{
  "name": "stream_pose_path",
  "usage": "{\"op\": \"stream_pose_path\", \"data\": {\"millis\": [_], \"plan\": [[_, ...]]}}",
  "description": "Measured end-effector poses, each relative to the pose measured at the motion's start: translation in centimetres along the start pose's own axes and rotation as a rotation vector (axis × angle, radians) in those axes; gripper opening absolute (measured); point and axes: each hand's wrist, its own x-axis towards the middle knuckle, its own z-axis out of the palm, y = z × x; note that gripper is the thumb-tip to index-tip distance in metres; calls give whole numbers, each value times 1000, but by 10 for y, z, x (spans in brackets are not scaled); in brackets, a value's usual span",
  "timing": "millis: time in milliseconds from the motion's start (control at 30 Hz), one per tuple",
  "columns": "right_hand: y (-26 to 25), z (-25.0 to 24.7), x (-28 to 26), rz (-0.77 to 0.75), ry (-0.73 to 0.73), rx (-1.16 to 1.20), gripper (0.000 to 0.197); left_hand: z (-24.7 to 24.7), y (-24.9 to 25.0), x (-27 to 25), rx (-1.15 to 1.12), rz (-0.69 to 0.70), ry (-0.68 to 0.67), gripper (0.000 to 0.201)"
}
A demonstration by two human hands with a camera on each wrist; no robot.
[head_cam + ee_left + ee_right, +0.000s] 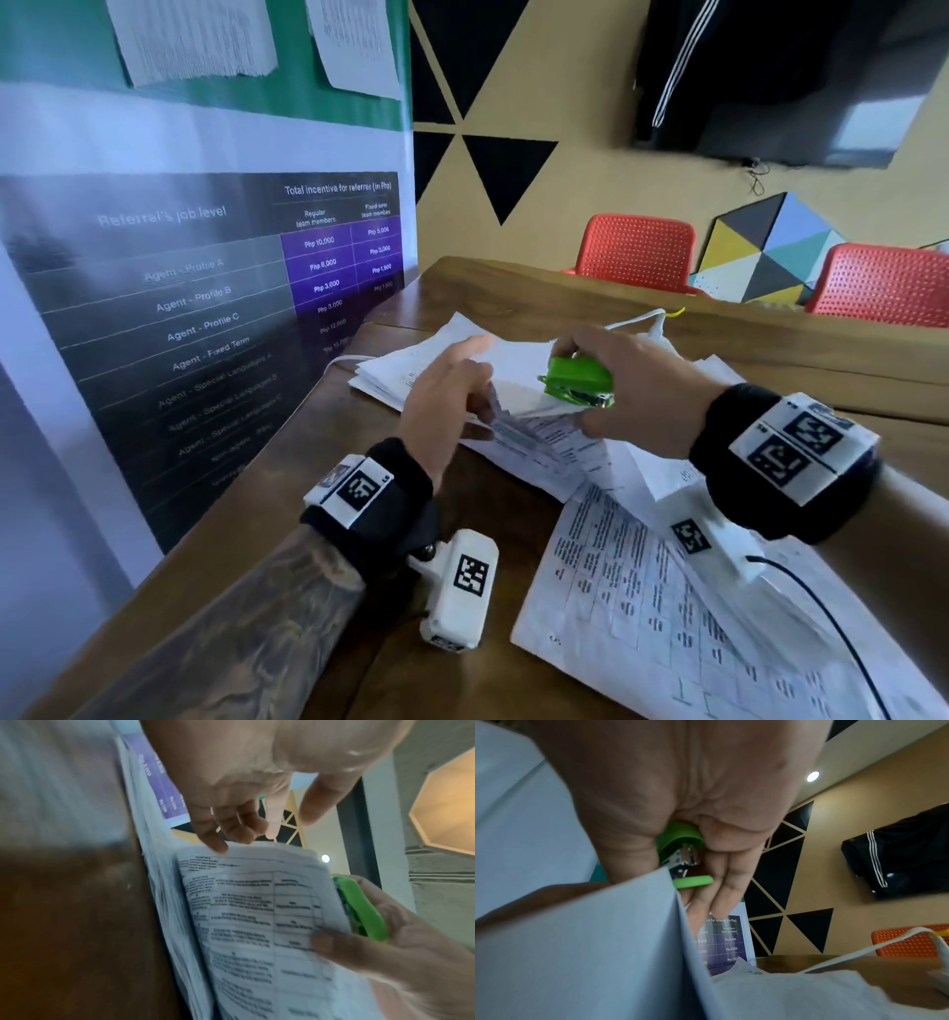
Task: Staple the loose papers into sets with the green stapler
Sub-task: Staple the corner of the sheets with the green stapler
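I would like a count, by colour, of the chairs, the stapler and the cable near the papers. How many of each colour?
Red: 2, the left chair and the right chair
Green: 1, the stapler, held in the right hand
White: 1, the cable behind the papers
Total: 4

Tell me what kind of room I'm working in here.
Most likely an office meeting or break room. A staff referral-incentive poster hangs on the wall, red perforated chairs line the far side of a long wooden table, and a dark wall-mounted screen hangs above.
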Motion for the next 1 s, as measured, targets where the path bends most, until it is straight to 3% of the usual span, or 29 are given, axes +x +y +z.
{"op": "stream_pose_path", "data": {"millis": [67, 133, 200, 267, 333, 467, 600, 667, 833, 900, 1000], "plan": [[-2, -12, 0, -21, -31, -22, 49, -7, 6, 4, 205, 122, -5, 37], [-5, -23, 0, -39, -42, -12, 47, -12, 8, 3, 315, 204, -97, 45], [-8, -33, 2, -38, -47, -12, 44, -12, 10, -1, 292, 195, -206, 53], [-9, -39, 5, -28, -55, -51, 40, -12, 10, -2, 231, 157, -237, 46], [-11, -39, 7, -8, -56, -109, 39, -12, 9, 0, 226, 137, -179, 27], [-21, -32, 6, -31, 81, -289, 48, -9, -3, 7, 272, 73, 25, 37], [-42, -28, -1, -286, 285, -390, 27, -9, -14, 12, 247, -36, 133, 32], [-52, -24, -5, -399, 275, -422, 26, -12, -16, 15, 192, -99, 190, 32], [-62, -24, -6, -444, 251, -444, 27, -26, -13, 24, -1, -172, 363, 23], [-62, -23, -2, -433, 264, -487, 25, -29, -10, 25, -120, -199, 383, 19], [-56, -14, 7, -330, 196, -468, 26, -21, -2, 18, -231, -183, 257, 17]]}}
